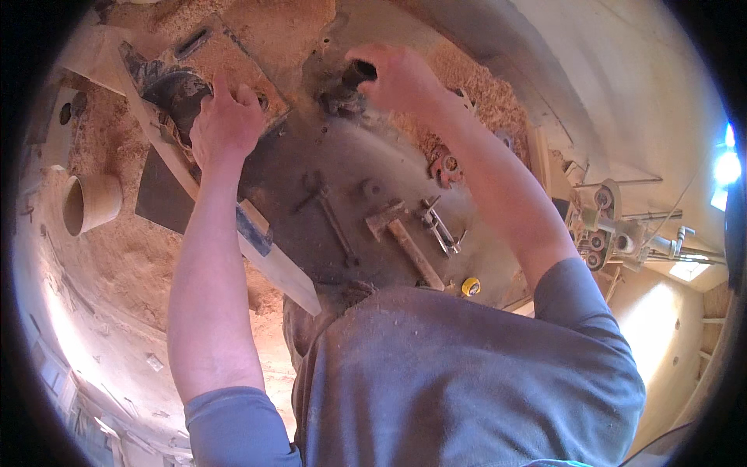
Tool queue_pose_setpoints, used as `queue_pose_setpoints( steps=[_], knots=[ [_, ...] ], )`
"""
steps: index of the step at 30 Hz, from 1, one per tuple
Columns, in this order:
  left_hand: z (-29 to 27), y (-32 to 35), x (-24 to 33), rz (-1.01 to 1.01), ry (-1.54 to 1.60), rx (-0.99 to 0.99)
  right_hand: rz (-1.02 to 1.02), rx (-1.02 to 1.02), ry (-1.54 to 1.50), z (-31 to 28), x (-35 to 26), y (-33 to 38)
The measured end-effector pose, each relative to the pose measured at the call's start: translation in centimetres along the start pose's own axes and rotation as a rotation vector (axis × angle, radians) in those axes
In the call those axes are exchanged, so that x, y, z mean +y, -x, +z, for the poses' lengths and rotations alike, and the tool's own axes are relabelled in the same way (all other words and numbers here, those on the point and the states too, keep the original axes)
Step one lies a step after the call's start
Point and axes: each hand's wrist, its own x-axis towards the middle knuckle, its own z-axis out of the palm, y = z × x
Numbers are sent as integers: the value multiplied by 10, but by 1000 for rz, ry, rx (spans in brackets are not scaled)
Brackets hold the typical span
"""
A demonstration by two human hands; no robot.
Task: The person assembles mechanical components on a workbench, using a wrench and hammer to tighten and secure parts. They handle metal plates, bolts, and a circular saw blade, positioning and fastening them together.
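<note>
At the upper middle, my right hand is closed around a dark, hollow metal sleeve, its round opening showing beside the fingers. The sleeve is at a dark fitting on the machine table. My left hand is at a dark curved metal part, next to a sawdust-covered slotted plate. Its index finger points forward and the other fingers are bent; whatever they grip is hidden. Nearer me on the dark metal table lie a wrench, a hammer and a small metal clamp-like tool.
A yellow tape measure and a red toothed cutter head also lie on the table. A long wooden board slants along its left side. Farther left is a pale round tube amid sawdust. Machinery with rollers stands at right.
</note>
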Motion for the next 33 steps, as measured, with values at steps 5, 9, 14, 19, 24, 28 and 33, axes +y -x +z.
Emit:
queue_pose_setpoints(
  steps=[5, 9, 14, 19, 24, 28, 33],
  knots=[
    [1, -1, -4, -1, -3, 25, 54, 33, 87, 11, -11, -5],
    [2, 2, -5, 9, 36, 13, 102, -6, 36, 7, 6, -9],
    [0, 0, -2, 3, 17, 4, 106, -36, -62, 14, 7, -1],
    [-5, 2, -1, -12, 39, -26, 89, -76, 34, 19, 1, -1],
    [0, 1, -2, 10, 36, 11, -108, -24, -97, 21, 22, -1],
    [-2, 0, -2, -9, 41, -6, 146, -182, 100, 19, -11, -8],
    [-4, 0, -2, -4, -1, -21, 343, -143, -25, 46, -3, -5]
  ],
)
